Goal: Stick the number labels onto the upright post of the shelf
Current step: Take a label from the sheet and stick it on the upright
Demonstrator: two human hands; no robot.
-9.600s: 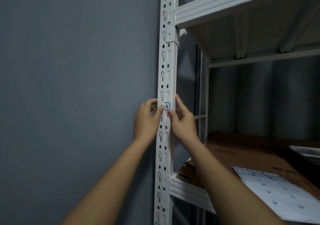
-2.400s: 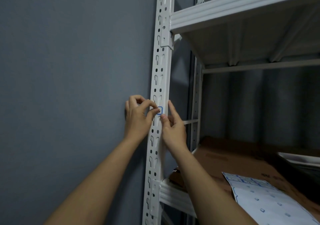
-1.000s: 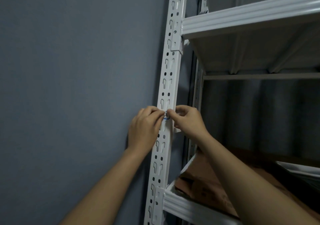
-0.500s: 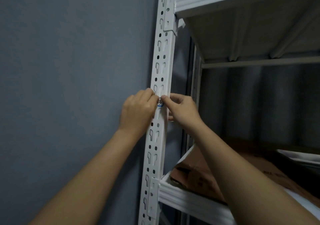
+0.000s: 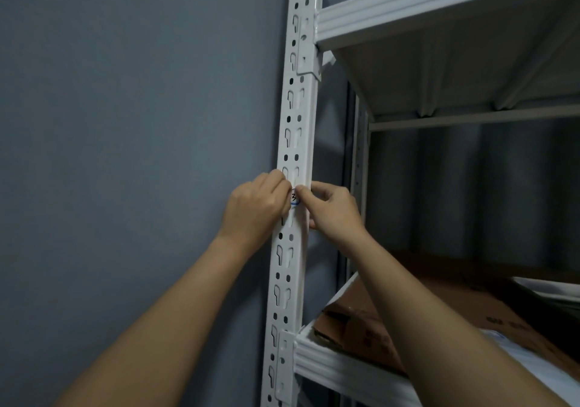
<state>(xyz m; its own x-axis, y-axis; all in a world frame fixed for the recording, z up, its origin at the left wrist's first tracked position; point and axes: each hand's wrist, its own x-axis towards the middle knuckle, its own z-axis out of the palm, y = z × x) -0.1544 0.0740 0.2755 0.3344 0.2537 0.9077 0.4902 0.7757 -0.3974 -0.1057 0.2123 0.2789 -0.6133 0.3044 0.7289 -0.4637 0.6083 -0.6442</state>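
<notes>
— Where was the number label?

— On the front face of the white upright post, between two slotted holes, partly hidden by fingertips.

— And the hands?

— The left hand, fingers curled, pressed its tips on the label's left edge; the right hand pinched its right edge against the post.

— Around it?

— A grey wall, white shelves, flattened cardboard below.

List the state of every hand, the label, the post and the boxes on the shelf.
left hand: fingers curled, tips on the number label.
right hand: fingers curled, tips on the label.
number label: on the post, mostly covered.
upright post: standing.
cardboard box: lying flat on the lower shelf.
</notes>
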